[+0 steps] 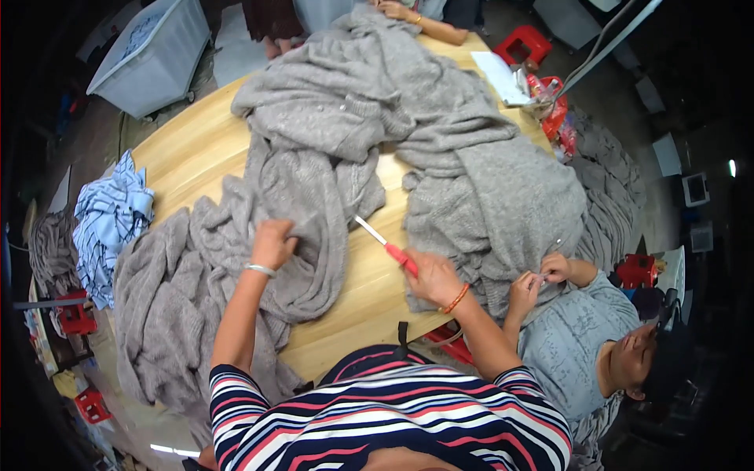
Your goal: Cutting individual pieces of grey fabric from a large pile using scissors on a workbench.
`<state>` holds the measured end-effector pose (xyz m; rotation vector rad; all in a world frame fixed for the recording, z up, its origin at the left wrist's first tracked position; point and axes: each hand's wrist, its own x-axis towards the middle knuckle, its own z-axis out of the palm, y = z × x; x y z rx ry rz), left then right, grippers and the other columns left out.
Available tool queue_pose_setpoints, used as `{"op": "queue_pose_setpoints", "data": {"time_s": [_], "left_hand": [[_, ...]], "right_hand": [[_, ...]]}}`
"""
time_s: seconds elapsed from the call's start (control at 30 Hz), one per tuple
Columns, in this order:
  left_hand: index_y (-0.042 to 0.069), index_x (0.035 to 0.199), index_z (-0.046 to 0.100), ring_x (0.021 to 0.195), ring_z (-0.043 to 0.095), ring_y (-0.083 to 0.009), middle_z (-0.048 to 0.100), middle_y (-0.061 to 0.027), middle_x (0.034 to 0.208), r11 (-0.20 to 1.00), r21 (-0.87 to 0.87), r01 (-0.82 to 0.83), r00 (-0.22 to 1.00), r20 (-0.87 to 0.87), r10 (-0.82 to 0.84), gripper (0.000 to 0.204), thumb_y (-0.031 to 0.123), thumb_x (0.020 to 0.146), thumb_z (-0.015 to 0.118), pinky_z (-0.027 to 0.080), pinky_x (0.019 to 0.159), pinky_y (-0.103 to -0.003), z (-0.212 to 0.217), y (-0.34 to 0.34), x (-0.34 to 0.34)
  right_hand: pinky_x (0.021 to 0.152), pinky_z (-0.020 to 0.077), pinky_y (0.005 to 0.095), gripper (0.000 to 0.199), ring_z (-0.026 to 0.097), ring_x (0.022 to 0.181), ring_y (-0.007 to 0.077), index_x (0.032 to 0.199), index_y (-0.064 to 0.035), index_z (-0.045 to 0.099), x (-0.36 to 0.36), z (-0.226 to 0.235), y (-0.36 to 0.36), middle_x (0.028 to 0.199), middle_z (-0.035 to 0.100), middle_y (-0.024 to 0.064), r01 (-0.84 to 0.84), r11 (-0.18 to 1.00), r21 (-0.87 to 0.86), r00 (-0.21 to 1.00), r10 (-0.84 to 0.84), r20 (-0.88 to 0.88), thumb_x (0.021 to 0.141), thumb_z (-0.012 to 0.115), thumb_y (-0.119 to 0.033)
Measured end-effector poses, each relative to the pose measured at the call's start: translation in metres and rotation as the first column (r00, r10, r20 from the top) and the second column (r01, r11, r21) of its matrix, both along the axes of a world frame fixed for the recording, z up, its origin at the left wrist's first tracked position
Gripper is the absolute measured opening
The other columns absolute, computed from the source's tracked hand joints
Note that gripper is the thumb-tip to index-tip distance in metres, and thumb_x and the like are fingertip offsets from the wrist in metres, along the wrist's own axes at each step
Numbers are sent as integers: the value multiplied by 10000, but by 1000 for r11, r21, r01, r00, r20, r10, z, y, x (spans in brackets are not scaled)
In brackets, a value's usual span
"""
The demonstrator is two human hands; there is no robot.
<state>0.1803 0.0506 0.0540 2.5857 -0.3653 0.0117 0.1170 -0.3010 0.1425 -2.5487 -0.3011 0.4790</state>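
Observation:
A large heap of grey knitted fabric (306,188) spreads across a light wooden table (377,267). My left hand (272,247), fingers curled, grips the part of the knit in front of me on the left. My right hand (436,276) is closed around the red handle of a tool (385,242) with a straight thin metal shaft. The shaft points up and left, its tip at the edge of the grey knit. Whether the tip touches the cloth I cannot tell.
At the right, a co-worker's hands (538,282) pinch part of another grey knit heap (503,196). Another person's arm (440,30) rests at the far edge. Blue striped cloth (116,224) lies at left; a grey-white bin (153,67) and a red stool (525,45) stand beyond.

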Motion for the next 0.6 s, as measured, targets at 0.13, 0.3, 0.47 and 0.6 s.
{"op": "queue_pose_setpoints", "data": {"time_s": [0.13,0.3,0.47,0.6], "left_hand": [[100,847,563,846,553,-303,566,-94,832,844,-184,503,862,44,-505,277,131,623,723,413,823,-457,38,-86,-72],[117,997,608,1035,534,-322,566,-125,1062,792,-25,610,792,-19,-610,347,171,682,742,392,979,-453,8,-122,-134],[86,1208,579,1272,415,-434,456,-239,1340,992,-113,64,998,13,-63,577,152,674,787,365,1062,-486,-22,-77,-113],[96,1338,481,1217,459,-440,449,-247,1349,929,160,-334,942,81,325,671,148,733,766,413,1001,-499,-38,-48,-83]], "right_hand": [[688,498,524,206,635,777,435,1054,-95,600,12,5,0,794,649,224,15,998,66,991,-23,129,873,601,-195],[675,490,520,198,625,776,440,1042,-69,593,27,4,17,799,640,222,-3,998,65,998,0,56,871,612,-168],[712,498,524,214,638,790,432,1068,-97,586,19,0,21,800,652,225,-46,998,-41,999,46,0,872,596,-181],[715,502,519,215,639,785,432,1066,-92,586,11,-3,19,805,656,221,-47,998,-41,999,47,-9,871,597,-182]]}}
